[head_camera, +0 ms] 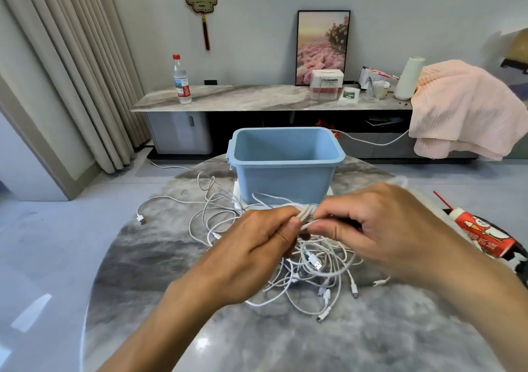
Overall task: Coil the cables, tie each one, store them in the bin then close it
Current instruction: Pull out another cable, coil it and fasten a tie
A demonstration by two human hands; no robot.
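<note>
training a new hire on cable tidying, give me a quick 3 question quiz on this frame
1. True or false: the bin already holds coiled cables.
2. What do both hands grip? A) a water bottle B) a cable bundle C) the bin's lid
3. Where does the loose cable pile lie relative to the bin?

Key
1. False: its visible inside is bare.
2. B: the left hand and right hand hold it between them, above the table.
3. On the table in front of the bin, on the person's side, under the hands.
</note>
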